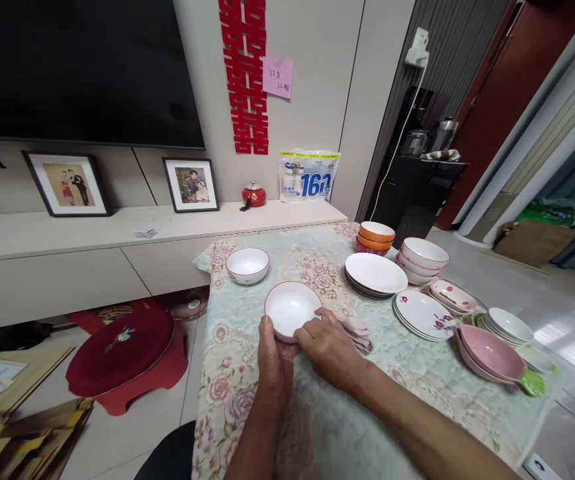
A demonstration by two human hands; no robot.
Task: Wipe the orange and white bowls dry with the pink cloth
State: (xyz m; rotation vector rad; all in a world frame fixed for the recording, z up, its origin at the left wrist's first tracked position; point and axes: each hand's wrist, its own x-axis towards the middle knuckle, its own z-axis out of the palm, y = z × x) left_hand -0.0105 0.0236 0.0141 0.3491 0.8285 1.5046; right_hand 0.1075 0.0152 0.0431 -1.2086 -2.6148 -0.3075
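A white bowl with a thin red rim [293,308] is tilted toward me, held between both hands above the flowered tablecloth. My left hand [274,360] grips its near left side, thumb at the rim and fingers underneath. On the near right side, my right hand [330,347] is closed on the rim; its fingertips are partly hidden. Just beyond that hand lies a crumpled pale pink cloth [358,333]. A similar red-rimmed bowl [247,267] stands upright farther back on the left.
To the right stand stacked orange bowls [376,233], white plates [376,273], red-rimmed bowls [423,257], flower-patterned plates [423,313] and pink dishes [492,353]. A red stool [122,347] is left of the table [247,420]. Behind runs a low cabinet [167,230].
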